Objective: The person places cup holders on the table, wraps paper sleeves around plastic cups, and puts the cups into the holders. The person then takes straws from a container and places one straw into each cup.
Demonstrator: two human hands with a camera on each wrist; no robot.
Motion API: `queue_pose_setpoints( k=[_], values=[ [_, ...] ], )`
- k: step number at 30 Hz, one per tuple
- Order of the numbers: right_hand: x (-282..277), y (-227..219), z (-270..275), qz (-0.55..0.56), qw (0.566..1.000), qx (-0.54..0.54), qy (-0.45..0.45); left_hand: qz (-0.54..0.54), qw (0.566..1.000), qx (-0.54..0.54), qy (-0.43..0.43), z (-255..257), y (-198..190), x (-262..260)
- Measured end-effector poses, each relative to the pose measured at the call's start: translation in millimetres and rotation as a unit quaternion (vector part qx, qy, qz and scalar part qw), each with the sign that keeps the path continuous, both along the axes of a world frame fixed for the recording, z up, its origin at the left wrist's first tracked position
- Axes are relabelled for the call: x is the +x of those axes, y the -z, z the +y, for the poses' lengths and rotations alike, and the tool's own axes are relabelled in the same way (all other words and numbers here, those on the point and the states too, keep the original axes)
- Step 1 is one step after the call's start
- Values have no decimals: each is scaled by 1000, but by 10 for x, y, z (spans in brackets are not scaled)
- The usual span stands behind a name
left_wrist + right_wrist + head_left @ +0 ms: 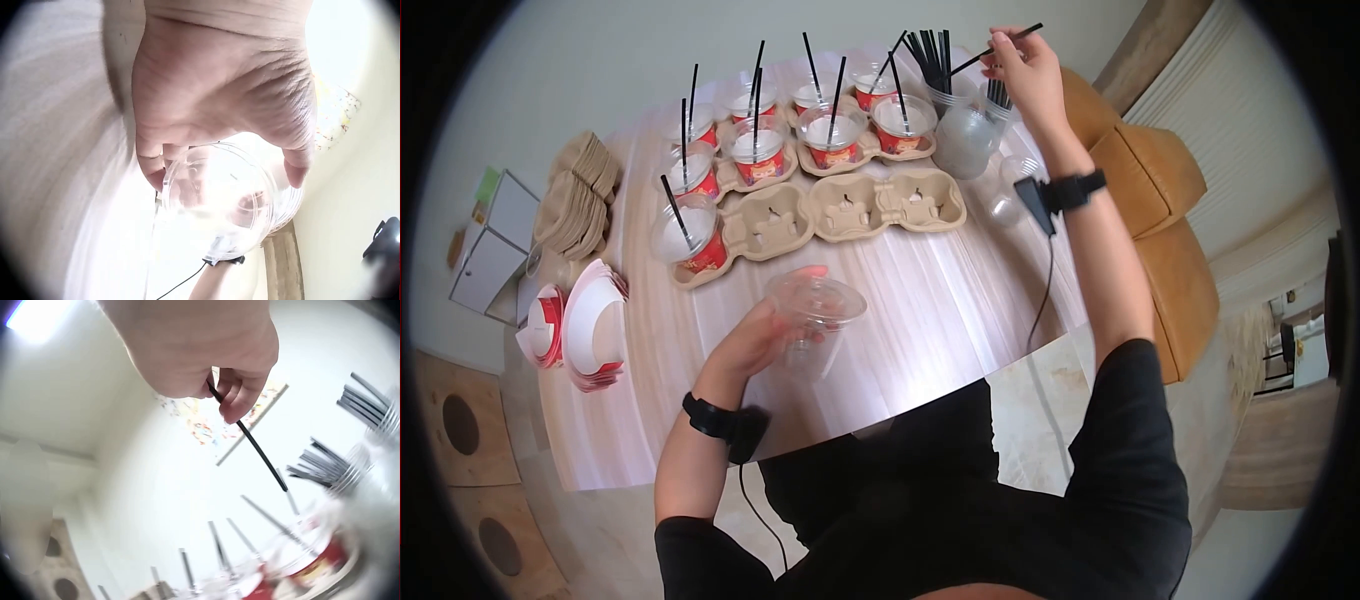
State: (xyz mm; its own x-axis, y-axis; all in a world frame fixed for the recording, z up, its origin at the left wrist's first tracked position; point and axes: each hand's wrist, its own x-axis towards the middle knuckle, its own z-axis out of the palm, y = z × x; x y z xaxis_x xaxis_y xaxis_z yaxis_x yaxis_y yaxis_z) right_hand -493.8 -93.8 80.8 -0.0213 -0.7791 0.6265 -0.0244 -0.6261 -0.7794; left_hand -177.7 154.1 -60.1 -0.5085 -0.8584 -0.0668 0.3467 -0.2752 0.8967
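My left hand (762,325) grips a clear plastic cup with a lid (818,300) above the table's front part; the left wrist view shows the fingers and thumb around the clear plastic (219,200). My right hand (1030,85), raised at the back right, pinches a black straw (1025,32), which slants down from the fingertips in the right wrist view (259,447). Beside and below that hand, more black straws (930,55) stand in clear cups. Red-and-white cups with clear lids and straws (835,150) sit in cardboard carriers; the front carrier (845,205) has one such cup at its left end.
Stacked cardboard carriers (575,200) stand at the table's left, with stacked red-and-white paper pieces (595,325) in front. Clear plastic cups (1010,190) lie at the right. An orange-brown chair (1145,180) is beyond the right edge. Cables hang from both wrist cameras.
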Motion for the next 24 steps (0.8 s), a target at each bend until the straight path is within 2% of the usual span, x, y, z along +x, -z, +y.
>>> queue_pose_setpoints(
  k=[2, 3, 5, 6, 7, 9, 11, 16, 18, 19, 22, 24],
  values=[
    [-169, 71, -429, 88, 993, 20, 75, -8, 1000, -17, 13, -28, 58, 26],
    [-215, 100, -557, 88, 993, 18, 73, -8, 1000, -19, 11, -41, 62, 36],
    [-236, 115, -679, 224, 965, 68, 118, 2, 999, -38, 4, -58, 90, 45],
    [-246, 123, -741, 247, 957, 107, 105, 1, 999, -40, 2, -58, 97, 52],
    [-226, 114, -763, 246, 958, 104, 103, 2, 999, -40, -5, -60, 98, 55],
    [-187, 127, -796, 238, 952, 175, 81, 2, 999, -39, -15, -62, 115, 64],
    [-175, 134, -853, 248, 948, 182, 82, 34, 999, -36, -13, -79, 110, 69],
    [-186, 142, -934, 224, 956, 172, 81, -1, 999, -32, -14, -66, 51, 42],
    [-171, 146, -890, 197, 974, 97, 64, -2, 1000, -26, -15, -69, 82, 36],
    [-142, 158, -895, 169, 980, 98, 41, 1, 999, -31, -17, -79, 96, 36],
    [173, 33, -335, 178, 979, 94, 19, 12, 999, -33, -35, -133, 215, 67],
    [392, -7, 262, 282, 941, 86, -167, 14, 998, -35, -43, -128, 252, 63]
  ],
)
